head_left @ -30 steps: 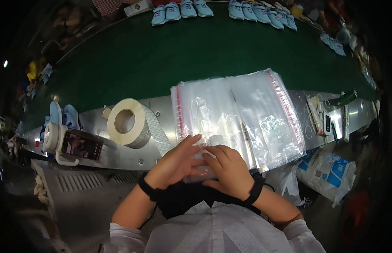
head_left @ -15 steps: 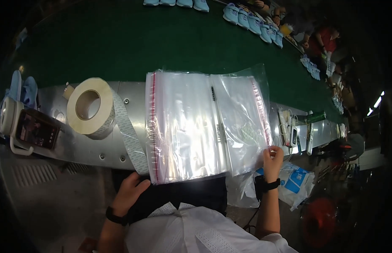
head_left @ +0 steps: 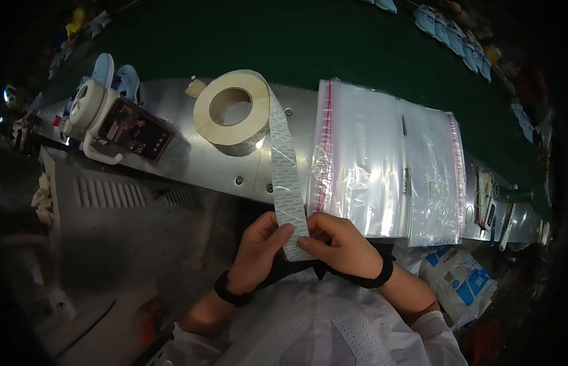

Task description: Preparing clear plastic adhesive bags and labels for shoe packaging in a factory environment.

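Note:
A large roll of stickers (head_left: 212,130) on pale backing lies on the metal ledge in front of me. From its right side a sticker strip (head_left: 285,174) with fine repeated print runs down to my hands. My left hand (head_left: 254,253) pinches the strip's left edge near its lower end, thumb on top. On the other edge my right hand (head_left: 345,247) grips the same strip between thumb and bent fingers. Just right of the strip lies a stack of clear plastic bags (head_left: 372,165) with red-marked edges. My right hand is close to the stack's lower left corner.
On the left a phone (head_left: 136,129) leans against a white handled bottle (head_left: 88,110), with light blue shoes (head_left: 126,84) behind. A green belt (head_left: 278,39) runs beyond the ledge, carrying more shoes (head_left: 452,38). Small tools (head_left: 488,207) and a white-and-blue bag (head_left: 461,283) are at right.
My right hand has left the bags' right edge and come over to the strip; the lifted top bag now lies flat. My left hand has taken hold of the strip. The view has turned left.

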Demonstrator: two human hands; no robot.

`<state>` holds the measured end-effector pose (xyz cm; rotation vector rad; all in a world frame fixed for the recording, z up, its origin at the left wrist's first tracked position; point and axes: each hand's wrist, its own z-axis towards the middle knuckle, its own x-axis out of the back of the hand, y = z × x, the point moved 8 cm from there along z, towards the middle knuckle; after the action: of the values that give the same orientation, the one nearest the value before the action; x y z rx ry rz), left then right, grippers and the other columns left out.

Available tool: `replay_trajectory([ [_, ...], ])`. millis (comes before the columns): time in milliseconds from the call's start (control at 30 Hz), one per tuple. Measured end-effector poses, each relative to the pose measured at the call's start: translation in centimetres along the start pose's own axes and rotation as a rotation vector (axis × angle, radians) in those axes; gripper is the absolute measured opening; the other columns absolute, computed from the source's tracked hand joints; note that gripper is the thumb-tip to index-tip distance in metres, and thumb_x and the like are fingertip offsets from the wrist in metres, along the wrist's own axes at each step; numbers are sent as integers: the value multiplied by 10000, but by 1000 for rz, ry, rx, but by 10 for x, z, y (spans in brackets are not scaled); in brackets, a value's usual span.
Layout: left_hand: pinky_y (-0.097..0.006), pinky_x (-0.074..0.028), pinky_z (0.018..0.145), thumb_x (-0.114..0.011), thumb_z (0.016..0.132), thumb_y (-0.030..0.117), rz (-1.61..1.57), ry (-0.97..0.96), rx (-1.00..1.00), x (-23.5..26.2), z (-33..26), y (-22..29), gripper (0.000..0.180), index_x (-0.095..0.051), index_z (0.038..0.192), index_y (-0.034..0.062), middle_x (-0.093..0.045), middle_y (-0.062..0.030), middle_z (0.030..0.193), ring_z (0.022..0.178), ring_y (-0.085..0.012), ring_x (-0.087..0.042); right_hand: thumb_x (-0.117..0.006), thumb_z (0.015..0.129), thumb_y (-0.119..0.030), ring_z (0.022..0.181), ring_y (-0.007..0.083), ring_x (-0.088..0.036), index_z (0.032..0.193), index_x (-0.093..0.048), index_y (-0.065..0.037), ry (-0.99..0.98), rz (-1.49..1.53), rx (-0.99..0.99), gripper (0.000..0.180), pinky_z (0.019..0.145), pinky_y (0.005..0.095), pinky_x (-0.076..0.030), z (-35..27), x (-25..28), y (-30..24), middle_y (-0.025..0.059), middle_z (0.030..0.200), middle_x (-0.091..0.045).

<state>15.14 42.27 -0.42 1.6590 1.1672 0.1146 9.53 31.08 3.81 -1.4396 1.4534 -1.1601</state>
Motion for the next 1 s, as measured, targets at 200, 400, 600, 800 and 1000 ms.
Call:
replay_trajectory([
  [200,-224,-497,614,-518,933,179,-244,72,-5,-2,17,5,179,-528,1019,23,-596,-28,886,720,-78,-581,-596,868,-70,646,60,-523,916,-562,-4,-102,126,-103,89,567,221,-420,-14,-7,23,6,731,-570],
  [400,-245,-487,743,-551,907,122,-67,-57,45,-17,36,3,259,-479,1134,22,-564,-52,998,887,-110,-560,-573,866,-29,668,49,-513,899,-565,-3,121,154,-112,43,607,205,-413,-26,19,21,7,733,-574],
  [600,-355,-462,773,-691,733,44,1270,52,-934,-52,-31,78,330,-563,1037,33,-572,-109,1027,933,-300,-551,-580,828,4,677,117,-522,874,-570,-18,145,-134,252,52,609,240,-421,-3,22,-15,31,748,-531],
  [800,-280,-453,761,-621,802,-9,846,41,-703,-35,-21,53,197,-570,990,18,-598,-99,974,868,-180,-579,-631,764,-21,698,243,-567,847,-603,-46,263,-332,354,91,588,314,-454,-2,15,-29,74,771,-543],
  [1000,-197,-457,663,-600,862,21,489,-110,-308,-22,2,39,67,-578,919,-6,-594,-20,866,764,-43,-543,-637,727,-23,712,264,-573,828,-614,-63,324,-372,439,111,584,343,-468,-11,17,-33,73,765,-549],
])
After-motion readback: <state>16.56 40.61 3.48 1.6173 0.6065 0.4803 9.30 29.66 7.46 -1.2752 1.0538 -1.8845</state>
